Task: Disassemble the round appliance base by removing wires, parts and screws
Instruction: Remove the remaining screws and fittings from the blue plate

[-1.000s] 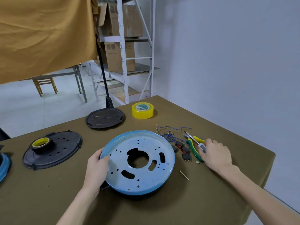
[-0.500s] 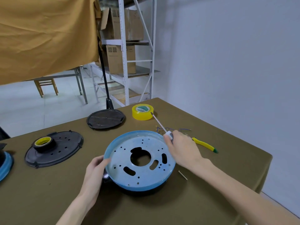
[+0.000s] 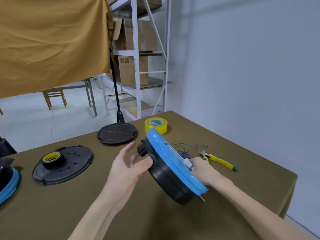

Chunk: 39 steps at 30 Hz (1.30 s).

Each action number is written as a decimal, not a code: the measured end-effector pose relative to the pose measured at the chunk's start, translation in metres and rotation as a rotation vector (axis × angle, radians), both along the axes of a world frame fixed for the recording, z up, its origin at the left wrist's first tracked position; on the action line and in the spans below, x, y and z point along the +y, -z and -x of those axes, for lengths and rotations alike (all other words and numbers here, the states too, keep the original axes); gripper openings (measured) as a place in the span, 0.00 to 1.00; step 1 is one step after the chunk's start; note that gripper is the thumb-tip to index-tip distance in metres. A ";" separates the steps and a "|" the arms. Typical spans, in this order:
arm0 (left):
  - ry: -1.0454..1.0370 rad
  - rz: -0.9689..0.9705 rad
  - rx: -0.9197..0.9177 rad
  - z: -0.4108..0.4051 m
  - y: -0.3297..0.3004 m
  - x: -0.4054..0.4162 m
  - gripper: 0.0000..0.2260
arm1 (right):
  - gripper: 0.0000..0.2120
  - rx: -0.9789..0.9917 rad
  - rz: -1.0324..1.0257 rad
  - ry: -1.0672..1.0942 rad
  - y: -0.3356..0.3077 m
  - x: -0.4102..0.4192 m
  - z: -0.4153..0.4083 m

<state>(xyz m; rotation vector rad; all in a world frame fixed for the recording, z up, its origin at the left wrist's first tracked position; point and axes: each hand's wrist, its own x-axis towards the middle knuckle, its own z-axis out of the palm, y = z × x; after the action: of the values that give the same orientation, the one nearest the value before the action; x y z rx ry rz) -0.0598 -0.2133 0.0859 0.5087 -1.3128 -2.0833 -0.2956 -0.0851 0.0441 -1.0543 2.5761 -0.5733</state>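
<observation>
Base (image 3: 171, 177): tilted on edge, likely exposing its black underside.
Left hand (image 3: 127, 168): fingers spread, steadying underside.
Right hand (image 3: 203, 168): fingers pinch screwdriver (image 3: 187, 163) against blue face.

Yellow tape roll (image 3: 156, 125) near the table's (image 3: 242, 170) far edge; cardboard boxes (image 3: 133, 70) on metal shelving (image 3: 136, 58) behind.

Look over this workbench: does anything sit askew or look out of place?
Yes: the round blue base stands tipped on edge, black underside toward the left hand, the right hand behind it. Loose cut wires lie beside the pliers.
</observation>
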 end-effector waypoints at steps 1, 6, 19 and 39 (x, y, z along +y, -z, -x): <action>0.018 0.003 -0.006 0.005 -0.004 0.001 0.39 | 0.07 0.005 -0.004 -0.030 -0.005 0.001 -0.002; -0.062 -0.011 -0.024 0.026 -0.029 0.007 0.32 | 0.12 -0.469 0.484 -0.068 -0.056 0.018 -0.014; -0.207 0.228 -0.085 0.071 -0.055 0.017 0.31 | 0.29 -0.727 0.859 -0.016 -0.087 0.032 -0.043; -0.294 0.326 0.088 0.037 -0.016 0.021 0.11 | 0.16 -0.654 0.898 0.111 -0.127 0.002 -0.078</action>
<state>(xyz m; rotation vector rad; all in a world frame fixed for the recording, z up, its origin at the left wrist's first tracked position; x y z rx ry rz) -0.0966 -0.1919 0.1023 0.4308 -1.3983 -1.5980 -0.2180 -0.0834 0.1707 -0.7279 1.7761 -1.8436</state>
